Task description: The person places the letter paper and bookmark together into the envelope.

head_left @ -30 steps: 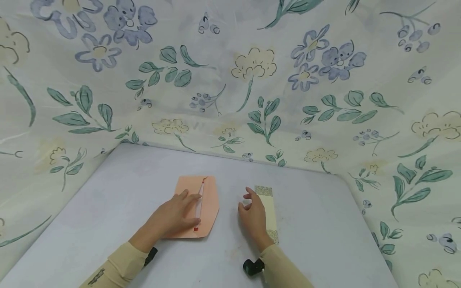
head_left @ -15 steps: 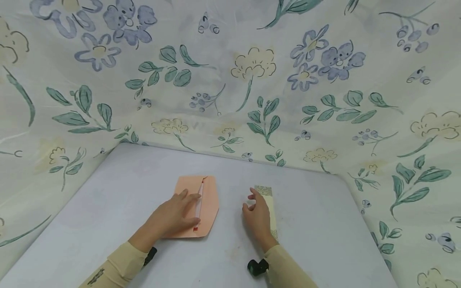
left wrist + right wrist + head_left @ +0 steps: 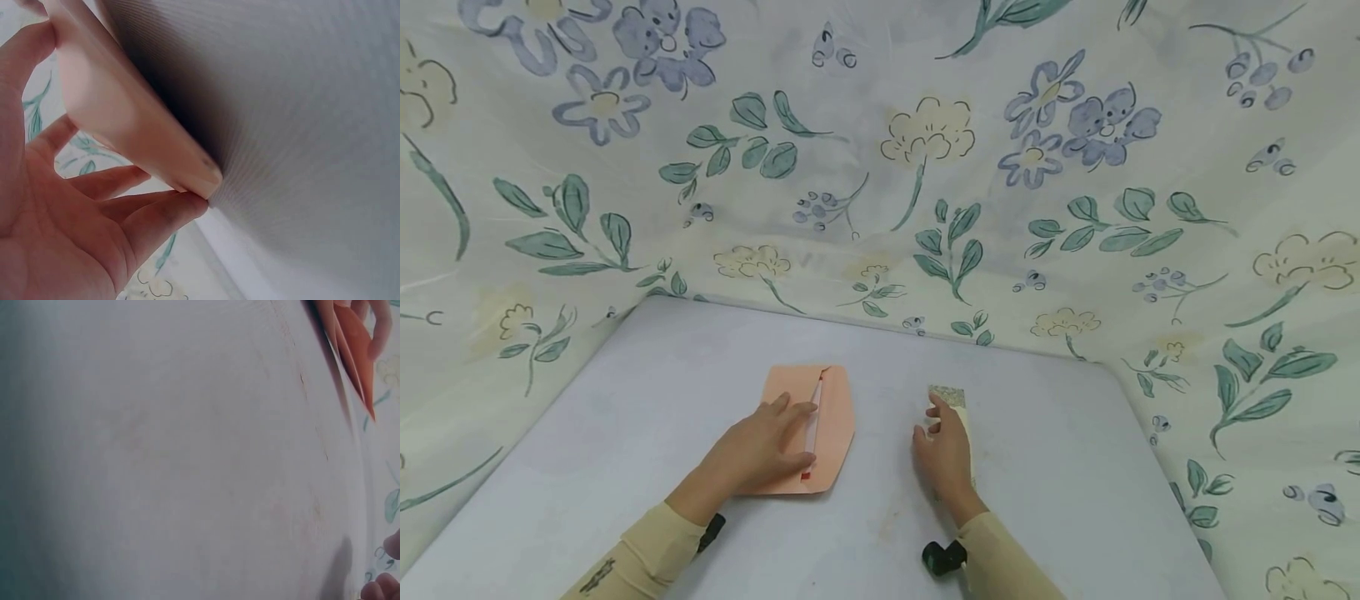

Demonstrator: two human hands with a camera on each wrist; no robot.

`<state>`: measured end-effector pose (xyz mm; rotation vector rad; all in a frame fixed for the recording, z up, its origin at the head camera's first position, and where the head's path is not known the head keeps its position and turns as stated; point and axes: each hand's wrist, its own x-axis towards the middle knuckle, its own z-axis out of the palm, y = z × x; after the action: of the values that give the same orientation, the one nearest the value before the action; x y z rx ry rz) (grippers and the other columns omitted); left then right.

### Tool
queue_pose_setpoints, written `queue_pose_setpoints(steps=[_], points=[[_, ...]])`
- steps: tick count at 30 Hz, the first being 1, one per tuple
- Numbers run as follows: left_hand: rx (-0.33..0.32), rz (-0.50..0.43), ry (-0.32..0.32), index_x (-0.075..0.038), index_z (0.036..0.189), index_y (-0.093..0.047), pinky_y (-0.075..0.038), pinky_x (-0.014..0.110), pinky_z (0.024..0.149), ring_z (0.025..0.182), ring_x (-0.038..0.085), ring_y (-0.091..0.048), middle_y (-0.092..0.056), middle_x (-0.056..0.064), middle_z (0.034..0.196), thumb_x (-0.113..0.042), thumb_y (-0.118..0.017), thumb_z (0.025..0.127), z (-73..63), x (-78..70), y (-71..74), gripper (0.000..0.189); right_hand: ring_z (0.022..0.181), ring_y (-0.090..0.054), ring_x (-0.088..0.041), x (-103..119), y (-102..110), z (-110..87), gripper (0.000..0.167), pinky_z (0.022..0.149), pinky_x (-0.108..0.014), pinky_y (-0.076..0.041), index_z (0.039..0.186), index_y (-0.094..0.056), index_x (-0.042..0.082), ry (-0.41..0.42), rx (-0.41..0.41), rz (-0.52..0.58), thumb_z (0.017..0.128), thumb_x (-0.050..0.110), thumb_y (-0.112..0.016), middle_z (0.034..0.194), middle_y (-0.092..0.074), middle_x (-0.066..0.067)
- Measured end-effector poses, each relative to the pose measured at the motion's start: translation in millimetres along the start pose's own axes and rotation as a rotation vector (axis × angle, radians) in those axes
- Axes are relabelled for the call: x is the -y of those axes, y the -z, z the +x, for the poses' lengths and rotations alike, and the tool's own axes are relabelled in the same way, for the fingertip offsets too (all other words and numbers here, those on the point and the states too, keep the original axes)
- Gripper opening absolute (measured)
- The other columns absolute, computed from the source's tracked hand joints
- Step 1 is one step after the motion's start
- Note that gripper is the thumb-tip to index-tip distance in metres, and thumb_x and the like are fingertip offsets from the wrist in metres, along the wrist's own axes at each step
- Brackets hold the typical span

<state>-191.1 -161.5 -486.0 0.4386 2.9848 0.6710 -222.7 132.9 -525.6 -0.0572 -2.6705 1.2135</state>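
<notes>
A peach-coloured paper envelope (image 3: 834, 433) lies left of the middle of the table. My left hand (image 3: 758, 450) rests on it with fingers spread, the fingertips and thumb beside a thin white strip (image 3: 811, 433) with red ends. In the left wrist view, the fingers touch the raised edge of the envelope (image 3: 125, 106). My right hand (image 3: 946, 450) hovers with loosely bent fingers and holds nothing. Partly hidden under it is a narrow cream card (image 3: 947, 396) with speckled ends. The right wrist view catches only fingertips (image 3: 381, 587) of this hand at the lower right.
The white table (image 3: 1060, 467) carries faint brownish marks in front of the right hand. A floral-patterned sheet (image 3: 880, 208) stands behind the table and along both sides. Dark wrist cameras (image 3: 942, 558) sit under the cuffs.
The right hand has drifted slightly to the right and now covers more of the cream card. The left hand stays in place on the envelope.
</notes>
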Motion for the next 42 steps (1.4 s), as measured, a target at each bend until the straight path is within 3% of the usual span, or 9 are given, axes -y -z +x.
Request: queue_pose_setpoints(steps=[8,16,23,30,42], points=[[0.005,0.004,0.011,-0.018,0.150,-0.050,-0.043,0.068,0.099,0.134,0.059,-0.042,-0.039,0.029,0.155,-0.052,-0.077,0.086,0.2,0.3,1.2,0.077,0.095,-0.059,-0.020,-3,8,0.4,0.055,0.079,-0.039,-0.050,0.144,-0.054,0.005,0.030,0.001,0.002,0.091,0.008,-0.071,0.118,-0.066,-0.009],[0.001,0.002,0.001,-0.017,0.149,-0.051,-0.043,0.068,0.100,0.133,0.060,-0.043,-0.039,0.030,0.154,-0.050,-0.077,0.086,-0.3,-1.3,2.8,0.076,0.104,-0.058,-0.025,-7,15,1.5,0.053,0.084,-0.044,-0.049,0.142,-0.058,0.010,0.015,-0.018,-0.074,0.091,0.011,-0.072,0.119,-0.067,-0.007],[0.002,0.004,-0.003,-0.017,0.149,-0.051,-0.043,0.068,0.099,0.132,0.060,-0.043,-0.039,0.030,0.154,-0.050,-0.077,0.086,0.0,-1.4,2.3,0.075,0.116,-0.057,-0.035,-10,20,1.2,0.053,0.094,-0.055,-0.041,0.141,-0.060,0.011,0.006,-0.050,-0.139,0.090,0.015,-0.074,0.122,-0.069,-0.009],[0.005,0.002,0.007,-0.018,0.149,-0.051,-0.043,0.068,0.100,0.133,0.060,-0.042,-0.039,0.030,0.155,-0.049,-0.077,0.086,-0.1,-2.6,2.4,0.075,0.129,-0.049,-0.040,-14,24,0.4,0.053,0.106,-0.062,-0.032,0.141,-0.060,0.013,-0.021,-0.065,-0.197,0.090,0.021,-0.075,0.139,-0.058,-0.017],[0.005,0.003,0.008,-0.019,0.150,-0.050,-0.042,0.069,0.100,0.134,0.059,-0.042,-0.038,0.029,0.155,-0.050,-0.076,0.087,-0.4,-3.1,1.6,0.075,0.124,-0.052,-0.041,-14,26,-0.7,0.068,0.104,-0.061,-0.034,0.145,-0.054,0.006,-0.066,-0.036,-0.222,0.085,0.025,-0.080,0.141,-0.052,-0.022]])
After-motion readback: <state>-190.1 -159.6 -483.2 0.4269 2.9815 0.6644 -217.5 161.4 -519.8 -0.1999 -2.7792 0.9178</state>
